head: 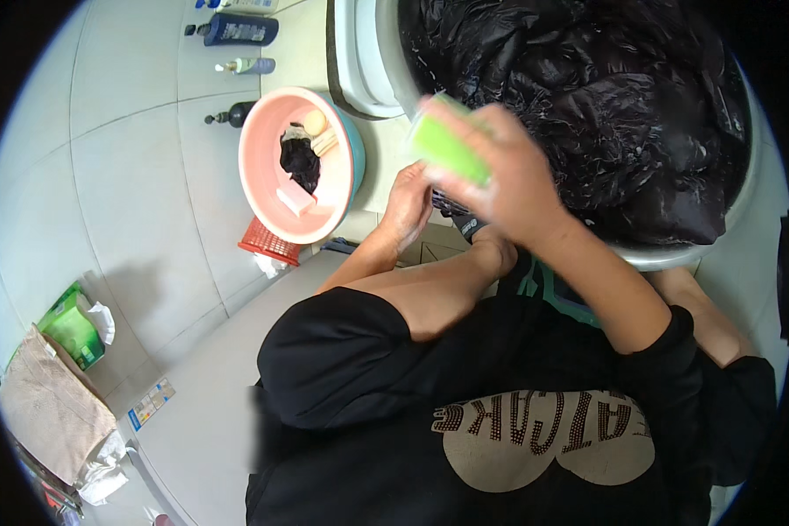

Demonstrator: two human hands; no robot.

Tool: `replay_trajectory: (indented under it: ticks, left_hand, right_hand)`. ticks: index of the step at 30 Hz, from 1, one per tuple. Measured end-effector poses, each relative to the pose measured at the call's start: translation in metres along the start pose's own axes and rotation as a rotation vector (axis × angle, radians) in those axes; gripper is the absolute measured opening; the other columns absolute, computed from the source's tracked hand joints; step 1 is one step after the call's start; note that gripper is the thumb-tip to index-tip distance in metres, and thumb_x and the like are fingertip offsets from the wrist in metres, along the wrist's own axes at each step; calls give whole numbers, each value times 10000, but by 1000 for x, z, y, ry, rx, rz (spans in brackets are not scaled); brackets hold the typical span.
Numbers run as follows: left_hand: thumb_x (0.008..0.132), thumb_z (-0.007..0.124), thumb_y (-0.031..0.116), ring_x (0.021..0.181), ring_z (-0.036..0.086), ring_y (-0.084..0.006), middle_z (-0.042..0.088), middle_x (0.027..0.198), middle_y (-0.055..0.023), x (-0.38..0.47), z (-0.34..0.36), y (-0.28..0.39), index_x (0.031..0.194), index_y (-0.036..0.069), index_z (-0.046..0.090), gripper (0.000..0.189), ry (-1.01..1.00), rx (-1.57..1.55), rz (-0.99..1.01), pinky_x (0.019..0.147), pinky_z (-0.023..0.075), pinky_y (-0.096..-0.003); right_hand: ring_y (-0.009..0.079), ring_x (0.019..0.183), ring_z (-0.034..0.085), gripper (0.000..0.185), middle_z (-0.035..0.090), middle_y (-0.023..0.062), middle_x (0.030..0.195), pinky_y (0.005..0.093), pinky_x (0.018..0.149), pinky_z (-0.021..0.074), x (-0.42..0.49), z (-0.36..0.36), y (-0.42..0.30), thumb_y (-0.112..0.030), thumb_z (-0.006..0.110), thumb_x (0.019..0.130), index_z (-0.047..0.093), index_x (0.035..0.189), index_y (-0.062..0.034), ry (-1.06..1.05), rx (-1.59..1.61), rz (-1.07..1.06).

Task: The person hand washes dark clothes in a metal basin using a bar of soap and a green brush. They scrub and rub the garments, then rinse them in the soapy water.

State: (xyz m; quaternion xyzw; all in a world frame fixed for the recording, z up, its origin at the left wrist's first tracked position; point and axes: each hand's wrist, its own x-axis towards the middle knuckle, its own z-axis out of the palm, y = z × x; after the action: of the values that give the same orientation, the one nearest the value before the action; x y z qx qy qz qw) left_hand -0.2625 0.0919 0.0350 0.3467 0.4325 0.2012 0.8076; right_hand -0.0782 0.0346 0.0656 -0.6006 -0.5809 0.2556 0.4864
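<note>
My right hand [500, 174], blurred by motion, is closed around a bright green brush or block [450, 141]; the blur hides which it is. Its pale lower side faces up and left. Just left of it is my left hand [409, 200], its fingertips close together near the green thing; whether it pinches anything is hidden. Dark wet fabric with a patterned edge [448, 202] shows between and below the hands. On the right, a large metal basin [670, 258] holds a soaked, shiny black garment [605, 125] with streaks of suds.
A pink plastic basin [253, 141] at the left holds black cloth [300, 158], a pink soap bar [296, 199] and small pale items. Several bottles, including a dark blue one [242, 30], stand by the tiled wall. Below are a red plastic basket [271, 242] and a green tissue pack [79, 329].
</note>
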Motion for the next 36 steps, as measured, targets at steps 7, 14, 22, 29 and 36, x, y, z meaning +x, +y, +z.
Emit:
replay_trajectory:
  ticks: [7, 14, 22, 29, 36]
  left_hand:
    - [776, 237, 865, 1063, 615, -256, 563, 1263, -127, 14, -3, 13, 1398, 76, 408, 1020, -559, -808, -323, 778, 554, -345]
    - [726, 356, 874, 1302, 453, -354, 432, 1435, -197, 21, 0, 8, 1440, 72, 321, 1074, -378, -683, -337, 1048, 386, -536]
    - [737, 291, 888, 1274, 473, -359, 431, 1435, -170, 14, 11, 17, 1460, 95, 300, 1073, -248, -676, -355, 1026, 396, -557]
    - [716, 306, 897, 1326, 419, -359, 402, 1463, -162, 12, 8, 2, 1491, 94, 254, 1117, -406, -816, -323, 1053, 370, -555]
    - [726, 318, 892, 1293, 456, -346, 443, 1430, -145, 16, 5, 10, 1472, 102, 307, 1086, -358, -705, -289, 1068, 351, -544]
  right_hand:
    - [321, 845, 570, 546, 576, 139, 975, 437, 706, 495, 2, 35, 43, -371, 651, 813, 535, 1340, -294, -128, -378, 92]
    - [320, 898, 609, 559, 568, 152, 945, 413, 782, 505, 14, -5, 77, -377, 680, 843, 498, 1368, -323, -165, -176, 249]
    - [319, 845, 584, 602, 567, 143, 975, 428, 727, 501, 12, 22, 46, -384, 695, 803, 489, 1363, -304, -219, -335, 155]
    - [343, 895, 610, 608, 570, 170, 994, 419, 775, 511, -6, 1, 51, -407, 683, 810, 477, 1376, -328, -148, -28, 159]
    - [334, 850, 608, 541, 589, 155, 939, 441, 719, 510, 32, 22, 59, -426, 649, 832, 511, 1344, -317, -145, -322, 249]
